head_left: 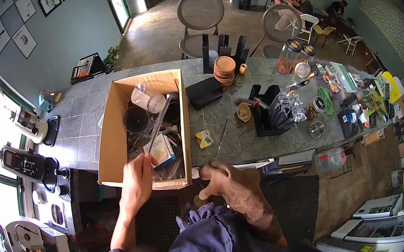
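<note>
My left hand (138, 180) is closed round the lower end of a long grey metal utensil (157, 124). It slants up over a cardboard box (106, 138), and its exact kind is unclear. Clear plastic cups (147, 98), a dark round container (136, 119), a white and blue small box (163, 150) and clear wrappings lie inside. A brown cloth (244, 192) covers my right hand and forearm near the counter's front edge, beside the box's near right corner. The fingers under it are hidden.
On the tiled counter (81, 137) stand stacked wooden bowls (224, 69), a black case (204, 94), a black holder (267, 117) with wrapped cutlery and jars (289, 58). A coffee grinder (25, 162) stands left. Chairs and several people are beyond the counter.
</note>
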Demonstrator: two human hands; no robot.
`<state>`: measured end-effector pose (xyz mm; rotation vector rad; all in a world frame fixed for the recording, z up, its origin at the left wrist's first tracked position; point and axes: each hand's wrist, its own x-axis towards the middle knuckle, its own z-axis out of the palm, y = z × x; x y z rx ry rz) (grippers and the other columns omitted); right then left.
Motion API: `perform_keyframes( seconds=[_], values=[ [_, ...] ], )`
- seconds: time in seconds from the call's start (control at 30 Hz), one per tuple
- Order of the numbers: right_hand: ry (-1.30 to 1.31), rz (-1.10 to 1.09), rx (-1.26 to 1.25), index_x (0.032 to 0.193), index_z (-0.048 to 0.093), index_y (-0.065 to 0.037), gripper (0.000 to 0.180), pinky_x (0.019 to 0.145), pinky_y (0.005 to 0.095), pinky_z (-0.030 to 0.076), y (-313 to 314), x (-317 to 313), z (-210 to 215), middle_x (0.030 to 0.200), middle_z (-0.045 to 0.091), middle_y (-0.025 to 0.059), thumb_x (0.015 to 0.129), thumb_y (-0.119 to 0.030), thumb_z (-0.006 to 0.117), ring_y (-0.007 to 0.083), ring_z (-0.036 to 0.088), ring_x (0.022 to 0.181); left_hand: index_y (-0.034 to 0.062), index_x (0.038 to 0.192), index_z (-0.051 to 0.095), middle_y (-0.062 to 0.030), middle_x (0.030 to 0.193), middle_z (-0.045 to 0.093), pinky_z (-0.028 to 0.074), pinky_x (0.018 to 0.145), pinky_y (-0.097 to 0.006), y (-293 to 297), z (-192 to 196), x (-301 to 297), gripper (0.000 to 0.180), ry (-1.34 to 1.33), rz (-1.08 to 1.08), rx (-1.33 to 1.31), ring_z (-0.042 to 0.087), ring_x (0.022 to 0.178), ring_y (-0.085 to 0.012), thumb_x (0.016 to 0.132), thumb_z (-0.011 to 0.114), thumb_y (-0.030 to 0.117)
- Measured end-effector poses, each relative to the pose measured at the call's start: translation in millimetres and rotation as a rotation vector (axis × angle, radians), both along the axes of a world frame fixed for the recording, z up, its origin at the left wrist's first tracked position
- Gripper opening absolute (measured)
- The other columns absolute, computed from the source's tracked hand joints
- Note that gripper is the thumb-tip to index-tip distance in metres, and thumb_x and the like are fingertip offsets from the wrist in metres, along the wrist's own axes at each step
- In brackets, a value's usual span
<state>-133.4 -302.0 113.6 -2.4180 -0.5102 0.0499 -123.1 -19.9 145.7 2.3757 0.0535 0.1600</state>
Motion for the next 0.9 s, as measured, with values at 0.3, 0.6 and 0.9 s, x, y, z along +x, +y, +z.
perform_keyframes(
  seconds=[0.3, 0.6, 0.9],
  values=[
    [-0.317, -0.078, -0.161, 0.136, 0.061, -0.013, 0.049, 0.057, 0.0345, 0.056, 38, 11, 74, 0.098, 0.061, 0.0061, 0.088, -0.018, 0.072, 0.023, 0.07, 0.077, -0.0037, 0.115, 0.069, 0.0022, 0.067, 0.048, 0.037, 0.057, -0.027, -95, -4, -50, 0.037, 0.167, -0.242, -0.589, 0.04, 0.065, -0.0052, 0.116, 0.044, 0.025],
    [-0.102, 0.162, 0.303, 0.116, 0.053, 0.009, 0.04, 0.079, 0.0379, 0.053, 7, 8, 28, 0.111, 0.063, 0.0216, 0.099, -0.025, 0.066, 0.0251, 0.067, 0.097, -0.0001, 0.098, 0.066, -0.0196, 0.063, 0.056, 0.044, 0.054, -0.043, -119, -13, -61, 0.022, -0.04, -0.206, -0.528, 0.058, 0.053, -0.0345, 0.111, 0.053, 0.011],
    [0.271, -0.103, 0.048, 0.108, 0.046, -0.011, 0.022, 0.065, 0.0356, 0.047, 10, 35, 92, 0.082, 0.048, -0.003, 0.104, -0.026, 0.061, 0.0127, 0.051, 0.067, -0.0002, 0.094, 0.065, -0.0192, 0.07, 0.061, 0.047, 0.057, -0.044, -111, -19, -74, 0.03, 0.032, -0.296, -0.428, 0.061, 0.059, -0.0364, 0.113, 0.051, 0.018]
  ],
)
